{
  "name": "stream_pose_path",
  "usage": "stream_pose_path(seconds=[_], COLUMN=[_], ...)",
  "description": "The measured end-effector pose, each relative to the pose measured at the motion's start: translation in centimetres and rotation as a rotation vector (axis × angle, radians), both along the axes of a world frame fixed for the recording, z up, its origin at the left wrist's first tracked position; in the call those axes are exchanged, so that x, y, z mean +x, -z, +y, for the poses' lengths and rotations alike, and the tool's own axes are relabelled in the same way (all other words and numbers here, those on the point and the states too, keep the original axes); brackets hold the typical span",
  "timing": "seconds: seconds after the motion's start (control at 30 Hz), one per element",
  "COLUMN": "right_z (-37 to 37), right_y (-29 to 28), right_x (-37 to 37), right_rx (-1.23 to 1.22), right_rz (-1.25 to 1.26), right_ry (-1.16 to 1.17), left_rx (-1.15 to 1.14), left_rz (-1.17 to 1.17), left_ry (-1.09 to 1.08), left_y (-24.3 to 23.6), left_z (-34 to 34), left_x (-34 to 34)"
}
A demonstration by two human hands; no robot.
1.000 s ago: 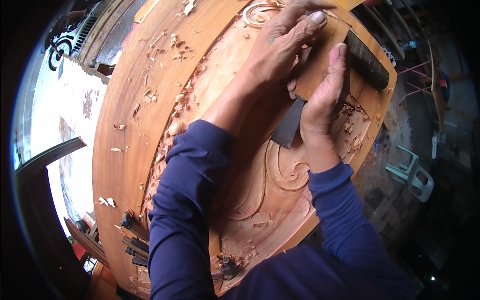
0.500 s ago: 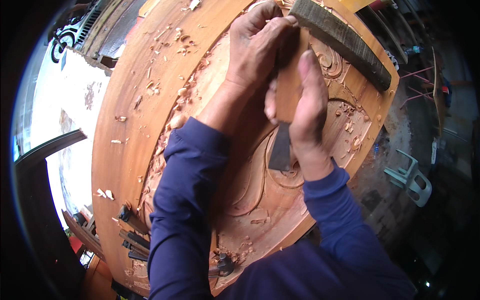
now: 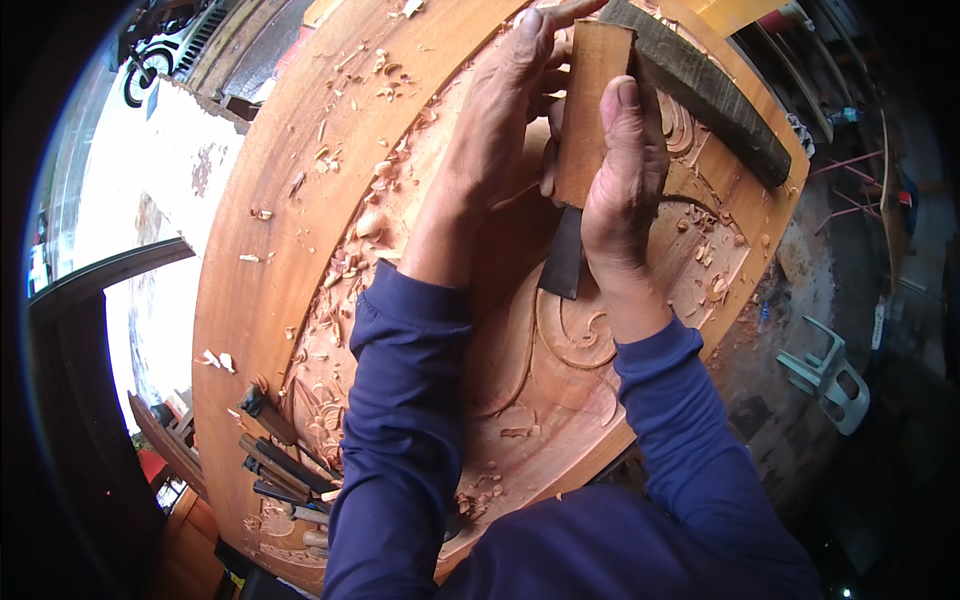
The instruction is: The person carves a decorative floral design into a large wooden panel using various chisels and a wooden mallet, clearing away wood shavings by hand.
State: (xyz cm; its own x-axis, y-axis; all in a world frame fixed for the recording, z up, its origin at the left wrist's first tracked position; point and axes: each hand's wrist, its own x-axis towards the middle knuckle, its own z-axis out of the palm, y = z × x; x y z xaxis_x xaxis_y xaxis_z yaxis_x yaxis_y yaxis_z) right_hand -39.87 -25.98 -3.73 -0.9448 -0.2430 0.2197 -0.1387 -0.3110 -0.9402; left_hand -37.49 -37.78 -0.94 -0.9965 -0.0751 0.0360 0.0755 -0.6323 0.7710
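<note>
A large reddish wooden panel [image 3: 290, 230] with carved scrollwork and flowers fills the view. My right hand [image 3: 625, 200] grips a wooden mallet [image 3: 590, 100] with a dark lower end [image 3: 562, 262], held upright over the carving. My left hand [image 3: 505, 110] lies right beside it to the left, fingers curled close against the mallet; whatever it holds is hidden. Both forearms wear dark blue sleeves [image 3: 400, 420].
Wood chips [image 3: 380, 170] are scattered over the panel. Several carving chisels [image 3: 280, 465] lie at its lower left edge. A dark wooden bar [image 3: 715, 95] rests across the top right. A pale plastic chair [image 3: 830, 375] stands on the floor at right.
Both hands have shifted left and slightly toward me on the panel. The mallet has turned from lying flat under my right hand to standing upright in its grip.
</note>
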Motion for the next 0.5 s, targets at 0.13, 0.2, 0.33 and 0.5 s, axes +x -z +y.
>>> stream_pose_path(seconds=[0.13, 0.2, 0.33, 0.5], right_z=[0.9, 0.4, -0.5, -0.1], right_y=[-0.2, -0.5, -0.9, -0.4], right_x=[-0.6, -0.1, 0.9, 1.5], right_rx=[-0.017, 0.009, -0.010, -0.042], right_rz=[-0.084, -0.066, -0.020, -0.122], right_ry=[0.018, 0.043, -0.020, -0.142], left_rx=[-0.143, -0.086, -0.021, 0.104], left_rz=[-0.016, 0.019, 0.046, -0.083], left_ry=[-0.031, -0.145, -0.291, -0.486], left_y=[0.0, 0.7, 2.7, 3.8], left_z=[0.0, 1.5, 1.2, 0.6], left_x=[-0.6, -1.4, -2.3, 0.1])
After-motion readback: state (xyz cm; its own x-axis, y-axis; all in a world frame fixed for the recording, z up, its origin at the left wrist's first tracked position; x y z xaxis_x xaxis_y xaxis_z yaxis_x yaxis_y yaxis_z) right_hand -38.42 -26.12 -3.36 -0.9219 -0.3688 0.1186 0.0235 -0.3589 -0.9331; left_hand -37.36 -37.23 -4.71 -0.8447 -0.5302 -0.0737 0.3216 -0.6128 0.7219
